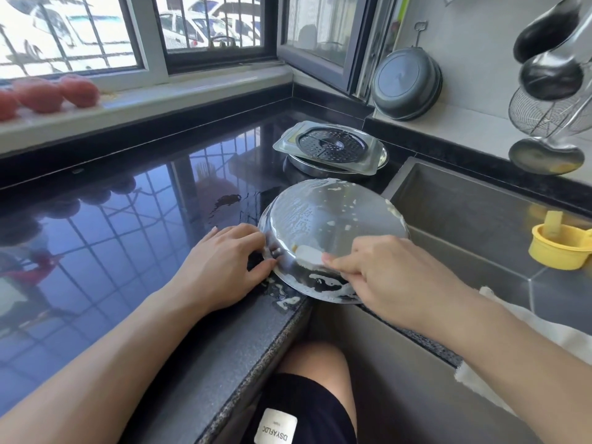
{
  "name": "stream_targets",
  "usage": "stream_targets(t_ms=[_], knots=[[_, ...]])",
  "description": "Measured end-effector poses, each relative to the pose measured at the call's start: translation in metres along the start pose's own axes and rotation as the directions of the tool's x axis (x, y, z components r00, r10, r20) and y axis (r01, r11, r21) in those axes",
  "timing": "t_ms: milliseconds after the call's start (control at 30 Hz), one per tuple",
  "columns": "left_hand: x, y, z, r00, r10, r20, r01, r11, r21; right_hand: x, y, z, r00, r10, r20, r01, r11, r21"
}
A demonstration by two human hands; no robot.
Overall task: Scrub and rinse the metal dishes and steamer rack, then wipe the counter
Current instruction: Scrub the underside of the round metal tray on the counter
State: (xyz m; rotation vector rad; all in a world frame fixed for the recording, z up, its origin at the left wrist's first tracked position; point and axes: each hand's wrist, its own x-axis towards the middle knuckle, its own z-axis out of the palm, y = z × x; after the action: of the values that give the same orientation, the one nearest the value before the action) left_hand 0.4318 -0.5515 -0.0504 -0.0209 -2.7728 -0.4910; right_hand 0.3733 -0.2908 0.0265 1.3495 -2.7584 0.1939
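Head view: a round shiny metal dish (323, 219), turned bottom-up and streaked with white suds, sits tilted at the front edge of the glossy black stone counter (128, 235), at the corner where it meets the grey steel sink (480, 219); part of its rim overhangs the basin. The left hand (224, 264) rests on the counter, fingertips and thumb gripping the dish's left rim. The right hand (390, 277) has its fingers curled, pinching a pale sponge (309, 255) pressed against the dish's sloping side. Further back, near the counter's rear right corner, a dark perforated steamer rack (333, 145) lies on a rectangular metal tray (374, 161) stacked over a round metal pan (307, 169). A yellow plastic cup (557, 248) stands inside the sink at its right side. A white cloth (544, 331) drapes over the sink's front edge.
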Motion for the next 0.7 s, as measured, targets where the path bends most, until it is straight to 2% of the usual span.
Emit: stream_targets(t_ms=[133,267,367,533,633,700], knots=[[-0.001,0.001,0.001,1.0,-0.005,0.0,0.005,1.0,-0.006,0.003,0.011,-0.008,0.994,0.107,-0.025,-0.109,0.991,-0.078],[-0.001,-0.001,0.002,1.0,-0.003,-0.028,0.003,1.0,0.001,-0.002,-0.002,-0.007,1.0,0.01,0.025,-0.008,0.997,-0.077],[-0.001,-0.001,0.003,0.999,-0.008,-0.034,0.007,1.0,-0.01,0.004,0.009,-0.013,0.996,0.093,0.007,-0.092,0.991,-0.098],[-0.001,0.001,0.002,0.999,-0.013,-0.036,0.013,1.0,0.009,0.009,-0.007,-0.006,0.999,0.014,0.047,-0.012,0.999,-0.045],[-0.002,0.005,0.0,0.999,-0.028,-0.024,0.029,1.0,0.011,0.015,0.004,-0.011,0.999,0.046,0.026,-0.043,0.995,-0.087],[-0.002,0.005,-0.001,0.999,-0.037,-0.028,0.038,0.999,0.006,0.009,0.007,-0.012,0.999,0.012,0.042,-0.007,0.994,-0.112]])
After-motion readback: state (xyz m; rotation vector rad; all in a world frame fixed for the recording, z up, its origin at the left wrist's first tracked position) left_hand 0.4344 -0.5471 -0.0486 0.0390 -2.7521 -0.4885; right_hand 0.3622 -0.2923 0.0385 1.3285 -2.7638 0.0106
